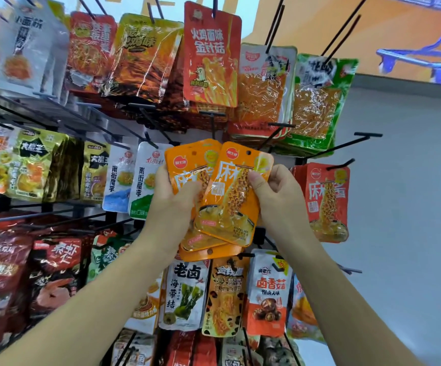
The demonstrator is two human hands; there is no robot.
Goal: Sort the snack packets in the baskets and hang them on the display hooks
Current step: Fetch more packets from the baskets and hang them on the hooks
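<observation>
Hooks [346,143] look mostly stocked. My left hand [177,204] grips a fan of orange packets [230,207] before the middle row, right hand [277,199] pinching the front one — none hung yet, baskets unseen.

Two bare forearms reach up to a display rack of black wire hooks [333,147] hung with glossy foil snack packets. The left hand [173,204] grips a fanned stack of orange foil packets [187,165] printed with noodles and white characters. The right hand [277,196] pinches the right edge of the front orange packet [230,202], which tilts rightward, its punched hole uppermost. Just right of the hands, a red-orange packet with the same noodle picture [325,202] hangs on a hook. Above hangs a tall red packet showing a cartoon chicken [211,56]; below, a white packet picturing mushrooms [267,294]. A grey wall [399,233] lies to the right.
</observation>
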